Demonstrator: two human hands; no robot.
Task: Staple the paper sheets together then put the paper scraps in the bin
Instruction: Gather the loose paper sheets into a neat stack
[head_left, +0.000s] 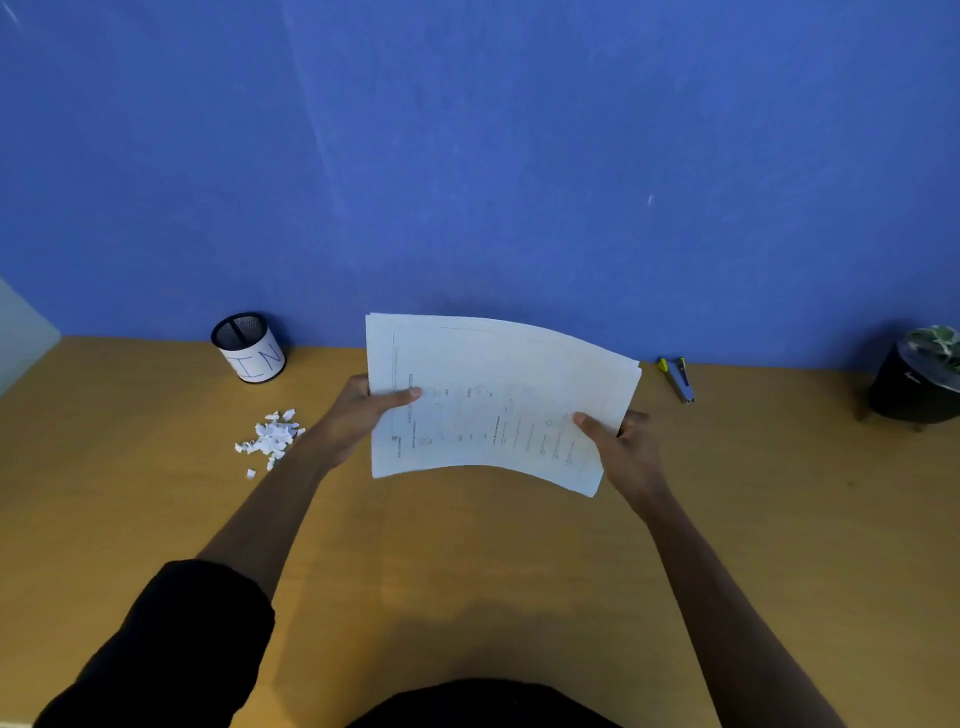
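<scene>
White paper sheets (498, 400) are gripped at either edge by the left hand (358, 415) and right hand (623, 447) above a wooden surface (467, 571), with paper scraps (270, 436), bin (249, 345) and stapler (678, 379) nearby.

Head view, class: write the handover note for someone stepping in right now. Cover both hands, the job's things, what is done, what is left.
Left hand and right hand each grip a side of the paper sheets, held above the desk.
Stapler lies untouched by the wall, to the right.
Paper scraps lie piled on the desk, left; bin stands behind them.
Done: sheets gathered.
Left: stapling, then binning scraps.
</scene>
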